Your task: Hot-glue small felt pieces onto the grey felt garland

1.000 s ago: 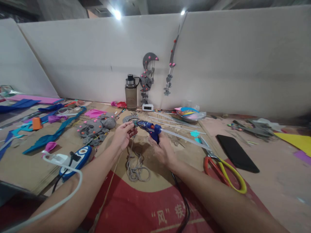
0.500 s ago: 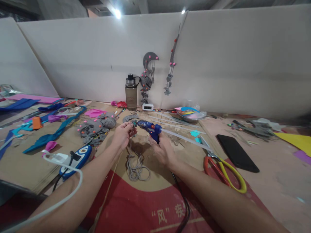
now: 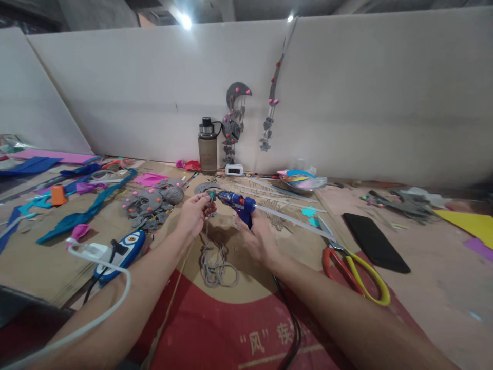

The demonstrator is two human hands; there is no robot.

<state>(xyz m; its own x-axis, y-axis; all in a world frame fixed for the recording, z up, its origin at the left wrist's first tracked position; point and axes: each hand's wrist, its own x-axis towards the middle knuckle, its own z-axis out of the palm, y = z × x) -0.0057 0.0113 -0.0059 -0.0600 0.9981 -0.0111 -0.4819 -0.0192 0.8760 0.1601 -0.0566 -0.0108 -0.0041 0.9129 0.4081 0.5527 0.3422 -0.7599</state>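
Observation:
My right hand [image 3: 262, 234] is wrapped round the handle of a blue hot glue gun [image 3: 243, 206], its nozzle aimed left. A long clear glue stick [image 3: 288, 218] sticks out of the gun's back end. Between the pinched fingertips of my left hand [image 3: 198, 213] is a small teal-green piece [image 3: 212, 196], right at the nozzle; whether the two touch I cannot tell. Grey yarn [image 3: 215, 268] hangs below my left hand and lies in loose loops on the cardboard. Behind my left hand lies a grey felt crescent [image 3: 208, 186], partly hidden.
Scissors [image 3: 356, 267] and a black phone [image 3: 375, 241] lie on the right. A bottle [image 3: 208, 149] and small clock [image 3: 234, 169] stand by the white board. Grey felt pieces [image 3: 148, 203] and a blue power strip [image 3: 121, 256] are left. The gun's black cord [image 3: 296, 329] runs toward me.

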